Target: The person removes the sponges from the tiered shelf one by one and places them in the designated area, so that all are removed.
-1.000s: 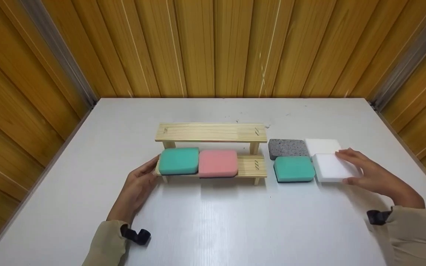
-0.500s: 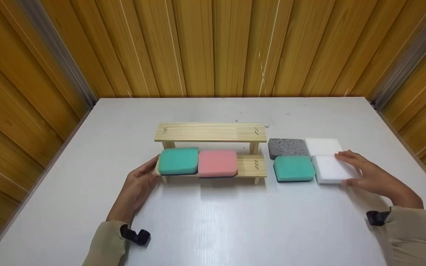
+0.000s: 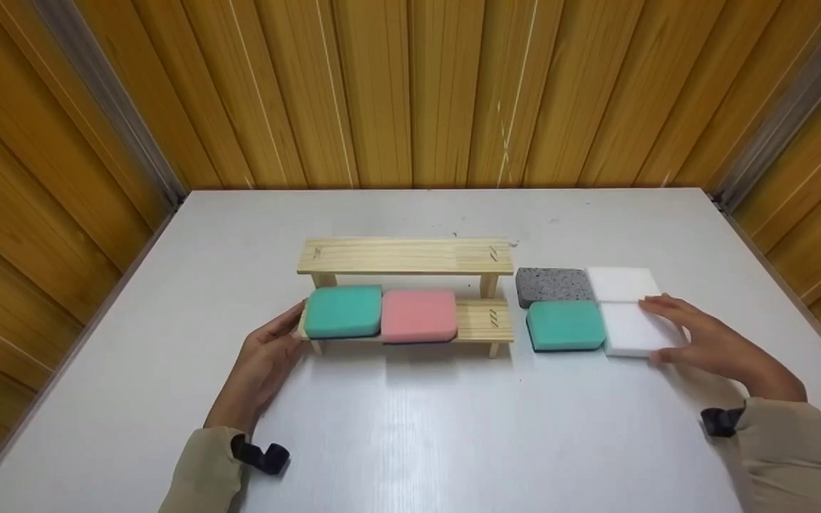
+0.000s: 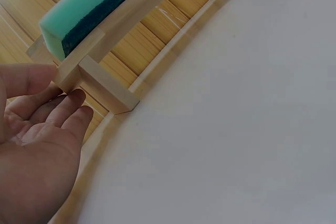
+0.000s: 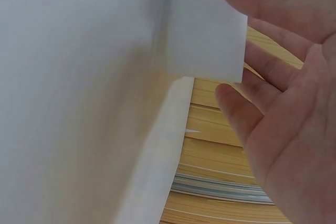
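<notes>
At the left end of a two-step wooden rack's lower board (image 3: 483, 331), my left hand (image 3: 266, 360) pinches the wood; the left wrist view has the thumb (image 4: 31, 78) beside the board's end and fingers under it. A green sponge (image 3: 343, 311) and a pink sponge (image 3: 419, 315) lie side by side on that board. My right hand (image 3: 720, 349) holds the front white block (image 3: 635, 331) by its right side, thumb at the near edge, fingers at the far corner. This block adjoins another green sponge (image 3: 565, 325). The right wrist view has the block's white side (image 5: 207, 35) against the hand.
Behind the front pair lie a speckled grey block (image 3: 554, 286) and a second white block (image 3: 623, 283). The rack's upper board (image 3: 403, 255) is bare. Wood-patterned walls (image 3: 446, 92) stand behind and beside the white table (image 3: 410, 434).
My right hand has moved slightly left and down with the front white block, which now sits lower, close against the green sponge. The left hand stays on the rack.
</notes>
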`<act>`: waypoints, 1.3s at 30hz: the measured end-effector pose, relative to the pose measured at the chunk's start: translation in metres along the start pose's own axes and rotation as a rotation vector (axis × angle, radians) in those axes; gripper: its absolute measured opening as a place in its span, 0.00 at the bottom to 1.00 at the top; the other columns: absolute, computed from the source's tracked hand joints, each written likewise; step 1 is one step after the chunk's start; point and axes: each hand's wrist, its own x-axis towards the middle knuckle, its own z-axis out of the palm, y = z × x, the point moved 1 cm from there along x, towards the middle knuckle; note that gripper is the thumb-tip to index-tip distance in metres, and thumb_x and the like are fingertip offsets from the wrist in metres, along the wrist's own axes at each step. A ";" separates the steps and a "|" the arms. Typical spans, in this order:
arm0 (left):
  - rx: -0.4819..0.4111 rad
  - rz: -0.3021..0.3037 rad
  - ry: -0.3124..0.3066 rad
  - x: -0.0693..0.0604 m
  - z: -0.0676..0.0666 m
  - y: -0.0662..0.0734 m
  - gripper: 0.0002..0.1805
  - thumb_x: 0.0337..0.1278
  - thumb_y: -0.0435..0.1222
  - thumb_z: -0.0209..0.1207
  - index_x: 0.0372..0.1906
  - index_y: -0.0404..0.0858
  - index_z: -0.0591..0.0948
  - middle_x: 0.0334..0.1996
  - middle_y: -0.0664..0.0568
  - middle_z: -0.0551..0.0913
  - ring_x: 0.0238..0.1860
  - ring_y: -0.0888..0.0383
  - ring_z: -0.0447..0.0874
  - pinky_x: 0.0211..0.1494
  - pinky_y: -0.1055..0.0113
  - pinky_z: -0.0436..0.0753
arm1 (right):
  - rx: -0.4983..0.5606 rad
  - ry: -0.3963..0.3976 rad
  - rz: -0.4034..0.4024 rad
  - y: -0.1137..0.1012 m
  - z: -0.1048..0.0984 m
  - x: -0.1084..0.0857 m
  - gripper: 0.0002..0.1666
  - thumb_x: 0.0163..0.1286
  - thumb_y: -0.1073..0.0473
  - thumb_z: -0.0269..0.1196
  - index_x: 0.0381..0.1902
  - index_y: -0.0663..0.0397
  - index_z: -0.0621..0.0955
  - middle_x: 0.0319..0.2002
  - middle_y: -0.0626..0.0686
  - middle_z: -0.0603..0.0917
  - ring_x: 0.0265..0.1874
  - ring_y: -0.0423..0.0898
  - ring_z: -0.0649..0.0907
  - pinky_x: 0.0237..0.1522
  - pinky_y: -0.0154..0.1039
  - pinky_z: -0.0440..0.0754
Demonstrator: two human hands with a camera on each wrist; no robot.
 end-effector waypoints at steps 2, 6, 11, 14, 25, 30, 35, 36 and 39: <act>-0.002 0.000 -0.006 0.000 0.000 0.000 0.32 0.64 0.25 0.51 0.72 0.36 0.60 0.74 0.51 0.58 0.75 0.56 0.55 0.69 0.72 0.69 | 0.003 0.010 -0.013 0.000 0.001 0.000 0.52 0.54 0.55 0.71 0.71 0.65 0.60 0.70 0.74 0.55 0.67 0.77 0.53 0.59 0.78 0.55; -0.012 -0.001 -0.013 0.000 0.000 0.001 0.32 0.63 0.26 0.52 0.72 0.36 0.61 0.74 0.50 0.58 0.74 0.55 0.56 0.70 0.72 0.69 | 0.001 0.026 -0.040 0.001 0.001 0.001 0.50 0.55 0.56 0.71 0.70 0.67 0.61 0.69 0.74 0.56 0.67 0.77 0.54 0.59 0.78 0.55; -0.022 0.000 -0.010 0.000 0.000 0.001 0.32 0.63 0.24 0.51 0.73 0.36 0.60 0.75 0.50 0.58 0.74 0.55 0.57 0.69 0.73 0.69 | -0.011 0.012 -0.012 0.001 -0.001 0.002 0.51 0.55 0.54 0.70 0.71 0.66 0.60 0.70 0.73 0.55 0.67 0.76 0.53 0.60 0.78 0.54; -0.025 0.002 -0.006 0.000 0.000 0.001 0.32 0.63 0.24 0.50 0.72 0.35 0.61 0.74 0.50 0.58 0.74 0.55 0.57 0.69 0.73 0.70 | -0.009 0.011 -0.013 0.000 -0.001 0.002 0.51 0.55 0.54 0.70 0.71 0.66 0.59 0.70 0.73 0.54 0.68 0.77 0.52 0.60 0.78 0.54; 0.016 -0.012 0.017 0.001 0.001 0.001 0.32 0.63 0.25 0.51 0.72 0.37 0.62 0.74 0.53 0.60 0.74 0.58 0.57 0.68 0.73 0.70 | -0.011 -0.017 0.017 0.002 0.002 0.005 0.51 0.55 0.55 0.70 0.71 0.66 0.59 0.72 0.72 0.52 0.69 0.75 0.50 0.62 0.77 0.52; 0.005 -0.009 0.011 0.001 0.001 0.000 0.32 0.63 0.24 0.50 0.72 0.36 0.61 0.74 0.51 0.59 0.74 0.57 0.56 0.68 0.72 0.70 | -0.016 -0.009 -0.001 0.002 0.003 0.004 0.50 0.56 0.54 0.69 0.71 0.67 0.60 0.72 0.72 0.53 0.69 0.75 0.51 0.62 0.77 0.53; -0.011 0.008 0.007 0.000 0.001 0.001 0.32 0.62 0.20 0.46 0.72 0.34 0.61 0.74 0.49 0.58 0.75 0.55 0.55 0.68 0.73 0.70 | -0.036 0.079 -0.105 0.005 0.005 -0.001 0.43 0.58 0.55 0.69 0.67 0.67 0.66 0.72 0.67 0.59 0.74 0.31 0.46 0.75 0.42 0.54; -0.009 0.011 0.004 0.000 0.001 0.001 0.32 0.62 0.20 0.45 0.72 0.33 0.60 0.74 0.49 0.58 0.75 0.55 0.54 0.68 0.74 0.70 | -0.043 0.094 -0.118 0.005 0.005 -0.002 0.42 0.58 0.55 0.69 0.67 0.67 0.67 0.72 0.66 0.60 0.70 0.21 0.45 0.73 0.39 0.55; 0.011 0.010 0.003 0.000 0.001 0.000 0.32 0.62 0.21 0.46 0.72 0.34 0.60 0.74 0.49 0.58 0.75 0.56 0.54 0.68 0.75 0.70 | -0.059 0.094 -0.118 0.005 0.005 -0.001 0.41 0.59 0.54 0.68 0.66 0.67 0.68 0.71 0.66 0.61 0.67 0.16 0.44 0.74 0.47 0.57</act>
